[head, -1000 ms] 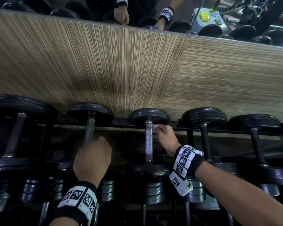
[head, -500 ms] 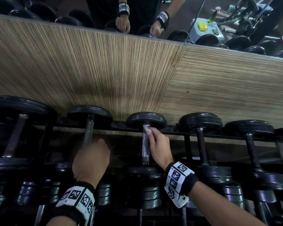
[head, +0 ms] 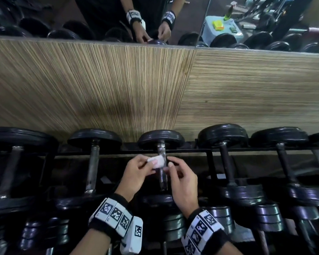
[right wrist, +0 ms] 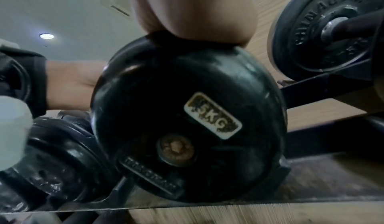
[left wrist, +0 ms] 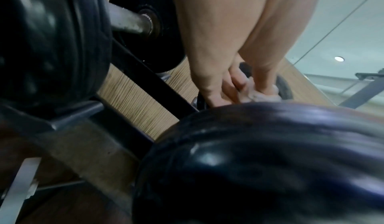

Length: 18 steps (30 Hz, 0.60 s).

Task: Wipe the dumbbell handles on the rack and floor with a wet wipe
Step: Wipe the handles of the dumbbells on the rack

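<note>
A small white wet wipe [head: 156, 161] sits folded against the steel handle [head: 162, 178] of the middle dumbbell on the rack's top row. My left hand [head: 148, 164] pinches the wipe from the left. From the right, my right hand [head: 168, 166] closes its thumb and curled fingers on the wipe's other edge. In the left wrist view the wipe [left wrist: 261, 96] shows bunched under the fingertips of my left hand [left wrist: 239, 86]. The right wrist view shows only the heel of my right hand [right wrist: 193, 14]; a black 5 kg plate [right wrist: 187, 120] hides the fingers.
More black dumbbells stand on either side, with handles at left [head: 92, 166] and right [head: 226, 162]. The black rack rail [head: 191, 150] runs across behind them, below a wood-grain wall panel [head: 118, 85] and a mirror [head: 247, 19]. Several smaller dumbbells [head: 217, 216] fill the lower tier.
My left hand has left the neighbouring handle and come right to the wipe. My right hand has slid down the middle handle from its far end. Both now hold the wipe.
</note>
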### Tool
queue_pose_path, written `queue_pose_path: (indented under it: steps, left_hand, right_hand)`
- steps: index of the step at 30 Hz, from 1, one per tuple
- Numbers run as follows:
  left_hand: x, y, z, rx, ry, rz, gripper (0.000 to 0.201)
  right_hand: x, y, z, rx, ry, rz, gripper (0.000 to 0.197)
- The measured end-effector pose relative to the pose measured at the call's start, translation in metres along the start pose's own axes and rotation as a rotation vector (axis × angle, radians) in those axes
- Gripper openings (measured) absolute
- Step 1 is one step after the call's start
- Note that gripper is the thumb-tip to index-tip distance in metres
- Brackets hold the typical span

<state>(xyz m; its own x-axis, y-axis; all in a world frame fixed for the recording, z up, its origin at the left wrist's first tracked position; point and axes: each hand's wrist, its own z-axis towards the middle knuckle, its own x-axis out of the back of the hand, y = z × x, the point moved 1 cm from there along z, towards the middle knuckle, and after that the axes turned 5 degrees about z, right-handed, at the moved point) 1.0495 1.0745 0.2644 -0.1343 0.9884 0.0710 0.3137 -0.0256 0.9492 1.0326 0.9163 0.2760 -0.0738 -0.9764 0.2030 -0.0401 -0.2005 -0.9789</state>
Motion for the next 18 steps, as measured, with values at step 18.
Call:
queue_pose_path:
  steps: [18]
  left_hand:
    - [-0.017,-0.018,0.056,0.231,-0.205,-0.133,0.026]
  right_hand:
    - [-0.001,-0.006,-0.004,-0.047,0.084,-0.075,0.018]
